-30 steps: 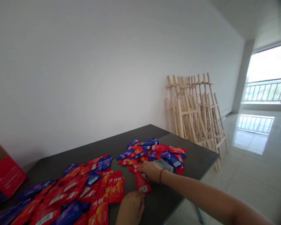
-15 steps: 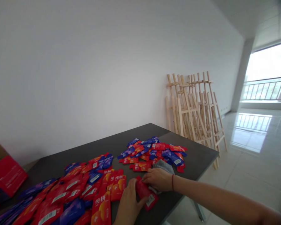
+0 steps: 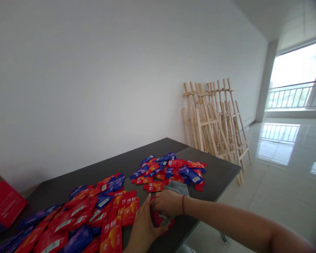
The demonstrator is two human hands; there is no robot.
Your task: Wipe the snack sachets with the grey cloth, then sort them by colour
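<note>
A red pouch [image 3: 156,218] lies on the dark table near its front edge, mostly covered by my hands. My left hand [image 3: 144,223] grips it from the left side, thumb across its lower end. Over the pouch, my right hand [image 3: 170,203] is closed on a grey cloth [image 3: 177,187], pressing it against the pouch's surface. Part of the cloth sticks out behind my knuckles and part shows below my fingers. Just left of my left hand lie orange-red pouches [image 3: 131,211] printed with fruit.
A large heap of red and blue pouches [image 3: 76,214] covers the left of the table [image 3: 216,175]. Another pile of pouches [image 3: 171,165] lies beyond my hands. At far left stands a red box [image 3: 6,203]. Wooden easels [image 3: 213,123] lean against the wall behind the table.
My right hand has moved slightly left and down with the cloth, now covering more of the red pouch. The barcode at its lower end is no longer visible. The view has shifted slightly.
</note>
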